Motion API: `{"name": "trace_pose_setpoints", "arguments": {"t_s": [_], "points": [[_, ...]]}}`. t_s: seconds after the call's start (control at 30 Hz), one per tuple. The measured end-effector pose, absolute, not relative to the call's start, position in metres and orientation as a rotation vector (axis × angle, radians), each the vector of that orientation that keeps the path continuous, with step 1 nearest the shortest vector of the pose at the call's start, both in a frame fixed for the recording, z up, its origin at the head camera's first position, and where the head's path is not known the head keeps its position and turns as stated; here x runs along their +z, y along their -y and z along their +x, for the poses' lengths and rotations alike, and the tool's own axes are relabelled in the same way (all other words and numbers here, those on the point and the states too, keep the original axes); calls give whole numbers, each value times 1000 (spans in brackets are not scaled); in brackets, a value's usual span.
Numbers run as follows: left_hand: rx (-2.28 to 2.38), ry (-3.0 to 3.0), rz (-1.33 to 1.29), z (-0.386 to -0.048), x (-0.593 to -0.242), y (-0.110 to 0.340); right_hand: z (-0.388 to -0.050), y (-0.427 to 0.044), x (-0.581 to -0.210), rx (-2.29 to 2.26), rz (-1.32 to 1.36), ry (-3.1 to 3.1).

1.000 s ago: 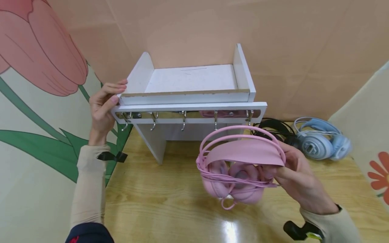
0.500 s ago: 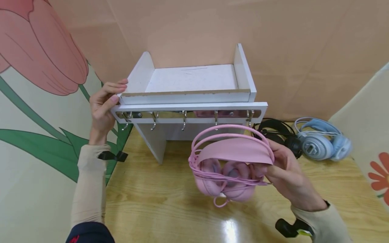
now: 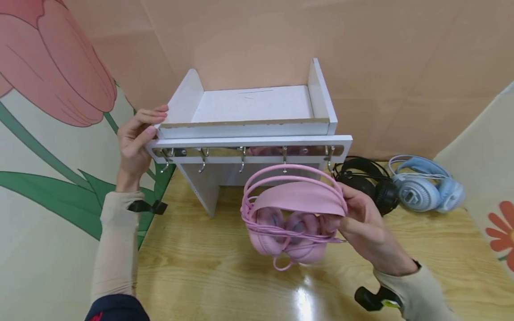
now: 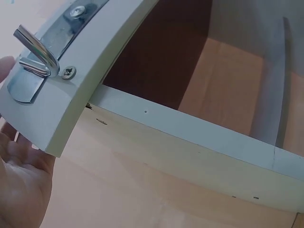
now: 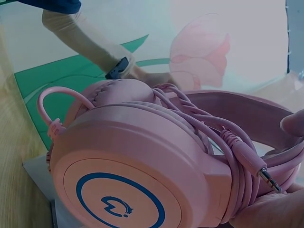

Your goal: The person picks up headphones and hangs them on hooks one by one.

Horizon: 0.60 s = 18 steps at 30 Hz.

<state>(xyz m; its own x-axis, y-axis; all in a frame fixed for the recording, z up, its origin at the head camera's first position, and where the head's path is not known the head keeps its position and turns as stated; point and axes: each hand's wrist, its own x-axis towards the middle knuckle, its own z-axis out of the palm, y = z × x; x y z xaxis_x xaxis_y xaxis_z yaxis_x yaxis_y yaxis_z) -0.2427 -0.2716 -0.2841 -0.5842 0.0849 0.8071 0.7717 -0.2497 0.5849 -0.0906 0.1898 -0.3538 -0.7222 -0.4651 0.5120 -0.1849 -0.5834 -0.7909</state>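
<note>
Within the curled fingers (image 3: pixel 355 196) of the right hand (image 3: pixel 373 236), nearest to us, we find the pink headphones (image 3: pixel 297 196), gripped at the right side of their headband. The headband arches to the left of those fingers, and the two ear cups (image 5: pixel 126 166) hang below it; from the right wrist we see a blue ring and logo on one outer face. A pink cable (image 3: pixel 277 228) is wound round the headphones, its plug (image 5: pixel 244 154) just beside the grasping fingers. Below that hand we see the wooden tabletop (image 3: pixel 192 276). Beyond the fingers, up and to their left, stands a white rack (image 3: pixel 245 129) with a row of metal hooks (image 3: pixel 242 160) along its front; we cannot tell how near the headphones are to the hooks. The left hand (image 3: pixel 136 138) holds the rack's left end, thumb at the front corner and fingers against the side panel. Just past the right hand's fingers, black headphones (image 3: pixel 385 196) lie on the tabletop, and farther right, next to these, we see light-blue headphones (image 3: pixel 421 191). Well beyond both hands' fingers rises a peach-coloured wall (image 3: pixel 381 67).
</note>
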Motion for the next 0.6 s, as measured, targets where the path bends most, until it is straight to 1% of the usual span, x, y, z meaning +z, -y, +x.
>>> {"name": "trace_pose_setpoints", "arguments": {"t_s": [0.47,0.6], "points": [[-1866,1551,-1057,-243,-283,272,-97,-169,-349,-2373,-1104,-1380],[-1862,1556,-1047,-244,-284,272,-97,-161,-343,-2362,-1064,-1396]]}}
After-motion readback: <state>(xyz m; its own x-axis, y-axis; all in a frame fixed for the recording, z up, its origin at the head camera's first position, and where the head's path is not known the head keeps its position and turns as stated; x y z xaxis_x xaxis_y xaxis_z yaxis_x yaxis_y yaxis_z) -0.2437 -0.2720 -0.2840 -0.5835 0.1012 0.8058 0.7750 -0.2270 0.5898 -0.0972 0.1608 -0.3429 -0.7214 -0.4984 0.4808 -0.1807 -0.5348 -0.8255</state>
